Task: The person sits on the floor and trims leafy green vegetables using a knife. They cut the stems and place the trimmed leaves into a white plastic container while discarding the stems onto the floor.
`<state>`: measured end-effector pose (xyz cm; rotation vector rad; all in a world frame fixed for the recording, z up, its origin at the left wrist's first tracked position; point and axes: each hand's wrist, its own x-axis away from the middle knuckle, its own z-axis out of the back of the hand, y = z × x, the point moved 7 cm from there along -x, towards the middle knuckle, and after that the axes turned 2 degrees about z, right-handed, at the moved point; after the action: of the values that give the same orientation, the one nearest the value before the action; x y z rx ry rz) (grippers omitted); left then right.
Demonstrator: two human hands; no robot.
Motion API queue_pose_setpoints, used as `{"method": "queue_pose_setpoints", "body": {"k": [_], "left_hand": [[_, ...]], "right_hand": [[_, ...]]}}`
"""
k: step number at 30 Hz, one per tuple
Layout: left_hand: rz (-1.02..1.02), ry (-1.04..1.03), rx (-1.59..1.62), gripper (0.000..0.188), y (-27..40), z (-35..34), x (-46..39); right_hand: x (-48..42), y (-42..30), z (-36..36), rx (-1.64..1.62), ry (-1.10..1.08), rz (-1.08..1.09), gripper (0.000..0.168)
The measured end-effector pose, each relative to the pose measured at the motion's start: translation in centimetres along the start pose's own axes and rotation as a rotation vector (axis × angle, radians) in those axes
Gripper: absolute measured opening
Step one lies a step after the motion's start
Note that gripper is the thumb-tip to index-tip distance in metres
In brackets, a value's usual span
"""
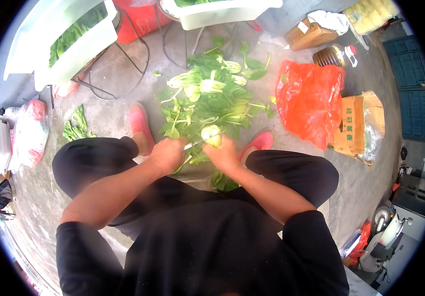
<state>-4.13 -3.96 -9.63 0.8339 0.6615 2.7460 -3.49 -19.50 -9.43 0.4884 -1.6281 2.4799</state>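
Note:
My left hand (pixel 168 154) is closed around a knife (pixel 193 144), its blade pointing right. In my right hand (pixel 222 153) is a head of bok choy (pixel 211 135), its pale base facing away from me and its leaves (pixel 222 182) hanging below toward my lap. The blade reaches the base of that head; whether it cuts in cannot be made out. Beyond both hands, a pile of bok choy (pixel 216 97) with loose leaves lies on the concrete floor between my pink shoes.
White plastic tubs (pixel 77 61) (pixel 231 16) of greens stand on stools at the back. On the right are a red plastic bag (pixel 308 101), a cardboard box (pixel 351 124) and a jug of dark liquid (pixel 329 55). Leaf scraps (pixel 75 125) lie left; a scooter (pixel 386 233) stands far right.

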Motion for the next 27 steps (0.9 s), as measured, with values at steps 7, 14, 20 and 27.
{"method": "queue_pose_setpoints", "body": {"k": [7, 14, 20, 27], "left_hand": [[0.161, -0.199, -0.06, 0.016, -4.8, -2.3, 0.7], [0.129, 0.094, 0.658, 0.018, -3.3, 0.5, -1.3], [-0.032, 0.023, 1.164, 0.025, 3.5, 4.1, -2.5], [0.056, -0.252, 1.218, 0.027, 4.1, 4.0, -4.2]], "right_hand": [[1.0, -1.5, -0.3, -0.302, -0.195, -0.058, 0.018], [-2.2, -0.2, 0.5, -0.814, -0.298, -0.236, 0.03], [-3.0, -3.2, 1.2, -1.238, -0.334, -0.352, 0.034], [-4.1, -2.9, 1.7, -1.225, -0.353, -0.27, 0.029]]}}
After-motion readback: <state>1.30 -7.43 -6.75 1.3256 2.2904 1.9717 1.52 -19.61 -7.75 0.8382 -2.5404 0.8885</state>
